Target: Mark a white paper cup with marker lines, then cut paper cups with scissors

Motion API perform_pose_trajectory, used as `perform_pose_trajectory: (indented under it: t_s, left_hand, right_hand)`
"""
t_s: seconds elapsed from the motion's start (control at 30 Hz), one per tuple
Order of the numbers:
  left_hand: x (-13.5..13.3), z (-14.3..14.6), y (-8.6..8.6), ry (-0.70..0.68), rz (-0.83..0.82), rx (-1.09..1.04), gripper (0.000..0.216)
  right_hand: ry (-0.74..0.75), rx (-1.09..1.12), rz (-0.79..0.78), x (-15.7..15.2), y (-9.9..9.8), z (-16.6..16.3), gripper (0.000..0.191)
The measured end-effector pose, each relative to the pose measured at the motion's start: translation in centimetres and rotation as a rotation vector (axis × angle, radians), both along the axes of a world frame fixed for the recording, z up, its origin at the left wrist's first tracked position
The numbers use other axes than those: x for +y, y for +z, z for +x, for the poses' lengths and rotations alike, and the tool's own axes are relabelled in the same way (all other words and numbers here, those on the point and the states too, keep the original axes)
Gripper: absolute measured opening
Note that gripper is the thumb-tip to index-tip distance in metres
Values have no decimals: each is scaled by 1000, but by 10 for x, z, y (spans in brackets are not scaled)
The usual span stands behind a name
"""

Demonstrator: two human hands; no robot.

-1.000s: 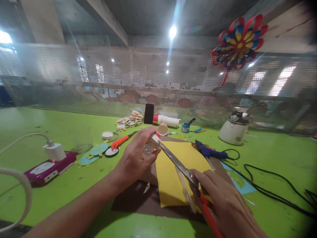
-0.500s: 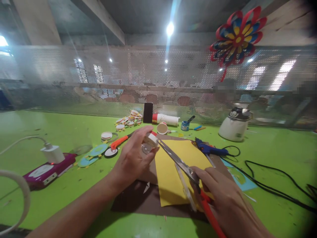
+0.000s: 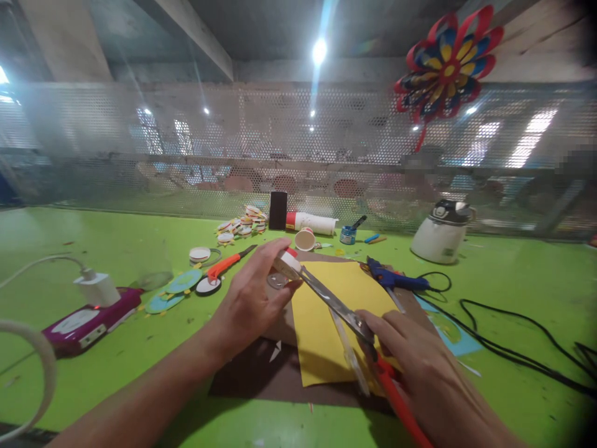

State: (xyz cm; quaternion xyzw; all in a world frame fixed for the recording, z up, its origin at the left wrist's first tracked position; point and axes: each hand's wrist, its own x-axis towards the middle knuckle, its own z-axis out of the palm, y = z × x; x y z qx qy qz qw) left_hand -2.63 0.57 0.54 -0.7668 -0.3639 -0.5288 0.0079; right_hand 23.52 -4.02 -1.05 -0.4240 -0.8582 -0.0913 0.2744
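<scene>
My left hand (image 3: 247, 298) pinches a short white and red piece of a paper cup (image 3: 288, 264) between thumb and fingers, above the work surface. In my right hand (image 3: 415, 348) is a pair of scissors (image 3: 333, 302) with red handles, its blades pointing up and left. The blade tips touch or nearly touch the rim of the cup piece; the exact contact is too blurred to tell. Below both hands lies a yellow sheet (image 3: 321, 361) on brown board (image 3: 252, 373). A translucent stick (image 3: 351, 358) rests across the yellow sheet.
A blue glue gun (image 3: 401, 280) with a black cord lies right. To the left are an orange utility knife (image 3: 224, 267), blue paper discs (image 3: 184, 281) and a purple power strip (image 3: 93, 320). Behind stand stacked paper cups (image 3: 314, 223), a phone (image 3: 278, 210) and a kettle (image 3: 441, 236).
The cup piece has tilted slightly in my left hand. The scissors have shifted a little with it. The whole view has moved slightly; both hands keep their hold.
</scene>
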Motion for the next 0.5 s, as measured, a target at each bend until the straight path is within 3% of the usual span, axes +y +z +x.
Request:
perform_pose_trajectory:
  t_s: [0.27,0.5]
  left_hand:
    - [-3,0,1,-21,-43,23,53]
    - [-4,-1,3,-23,-25,46,53]
  right_hand:
    - [13,-8,-90,1,2,4,39]
    - [25,-20,-13,2,1,5,41]
